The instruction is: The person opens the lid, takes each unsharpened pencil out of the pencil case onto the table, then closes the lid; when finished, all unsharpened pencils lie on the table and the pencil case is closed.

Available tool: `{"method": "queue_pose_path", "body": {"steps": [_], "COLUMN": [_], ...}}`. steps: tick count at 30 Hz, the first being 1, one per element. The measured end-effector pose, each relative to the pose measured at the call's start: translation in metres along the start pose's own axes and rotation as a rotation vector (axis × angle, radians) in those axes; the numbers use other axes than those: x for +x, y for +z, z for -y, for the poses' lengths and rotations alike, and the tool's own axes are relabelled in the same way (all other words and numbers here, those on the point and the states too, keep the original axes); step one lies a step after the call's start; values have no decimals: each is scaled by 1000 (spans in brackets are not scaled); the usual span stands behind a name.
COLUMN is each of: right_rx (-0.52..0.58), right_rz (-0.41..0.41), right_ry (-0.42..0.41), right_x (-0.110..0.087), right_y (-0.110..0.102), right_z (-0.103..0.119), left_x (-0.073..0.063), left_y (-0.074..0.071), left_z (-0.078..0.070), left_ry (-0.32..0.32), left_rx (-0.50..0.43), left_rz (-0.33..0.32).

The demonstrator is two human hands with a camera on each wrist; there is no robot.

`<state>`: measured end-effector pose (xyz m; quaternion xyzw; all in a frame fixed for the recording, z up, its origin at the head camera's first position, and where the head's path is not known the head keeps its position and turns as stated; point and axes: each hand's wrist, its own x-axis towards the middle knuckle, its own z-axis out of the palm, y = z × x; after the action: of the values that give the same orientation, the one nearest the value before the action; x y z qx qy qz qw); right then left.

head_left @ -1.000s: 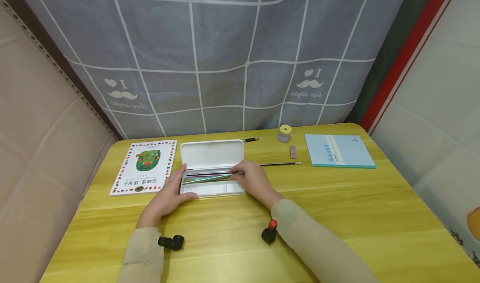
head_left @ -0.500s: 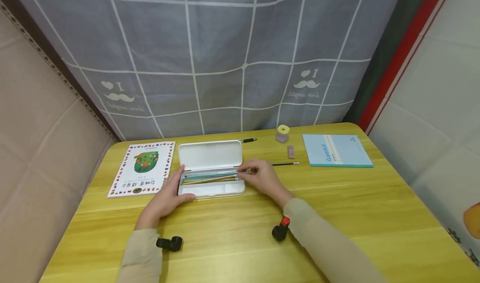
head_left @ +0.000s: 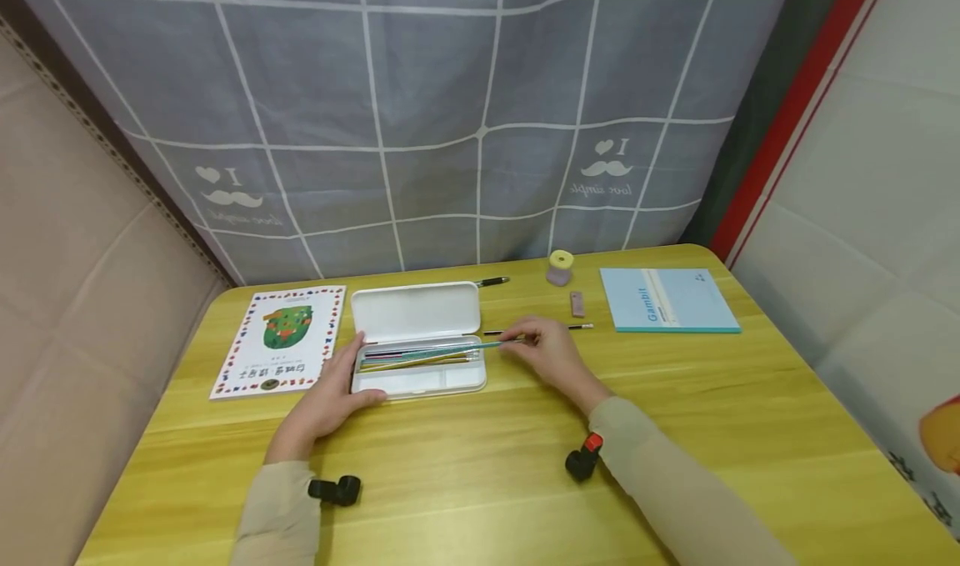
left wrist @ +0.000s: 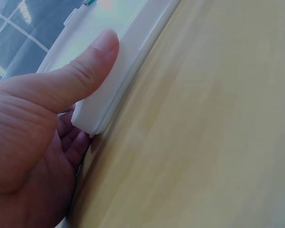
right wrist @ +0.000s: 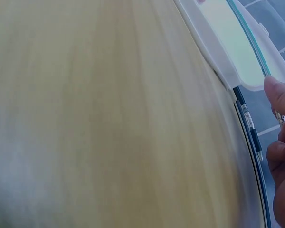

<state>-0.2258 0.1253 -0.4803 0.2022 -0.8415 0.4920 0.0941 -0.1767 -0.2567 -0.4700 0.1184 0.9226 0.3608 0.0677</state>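
Looks partway; pencils (head_left: 420, 359) lie in case (head_left: 405, 380); left hand (head_left: 327, 400) grips its left end; right hand (head_left: 551, 355) pinches teal pencil (head_left: 491, 344) across right rim; black pencil (head_left: 581, 327), eraser (head_left: 577, 304) sit outside.

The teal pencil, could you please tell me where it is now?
In the head view, the teal pencil is pinched in the right hand, reaching left over the right end of the open white case.

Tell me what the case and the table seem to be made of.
Case: probably plastic, smooth and white; its rounded corners look moulded, though painted metal is possible.
Table: wood or wood-look laminate, slightly glossy; streaky grain and soft reflections show.
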Motion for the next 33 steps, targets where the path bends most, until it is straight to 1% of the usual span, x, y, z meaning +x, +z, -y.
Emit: {"method": "queue_pose_path", "body": {"steps": [5, 9, 14, 18, 22, 27, 33], "right_rx": [-12, -59, -121, -136, -155, -212, -251], "right_rz": [-20, -36, -65, -87, -118, -134, -164], "right_ry": [65, 103, 107, 131, 160, 192, 184], "right_x": [-2, -5, -12, -19, -22, -24, -25], "right_y": [-12, -26, -38, -44, -52, -63, -70], "right_z": [-6, -11, -22, -28, -31, -36, -39], "left_x": [2, 4, -1, -4, -2, 0, 0], "left_y": [0, 0, 0, -1, -1, 0, 1], "left_z": [0, 0, 0, -1, -1, -1, -2], "left_ry": [19, 23, 3, -4, 7, 7, 8], "left_rx": [-2, -2, -1, 6, 8, 4, -6], "left_rz": [-3, -7, -1, -2, -11, -13, -12]}}
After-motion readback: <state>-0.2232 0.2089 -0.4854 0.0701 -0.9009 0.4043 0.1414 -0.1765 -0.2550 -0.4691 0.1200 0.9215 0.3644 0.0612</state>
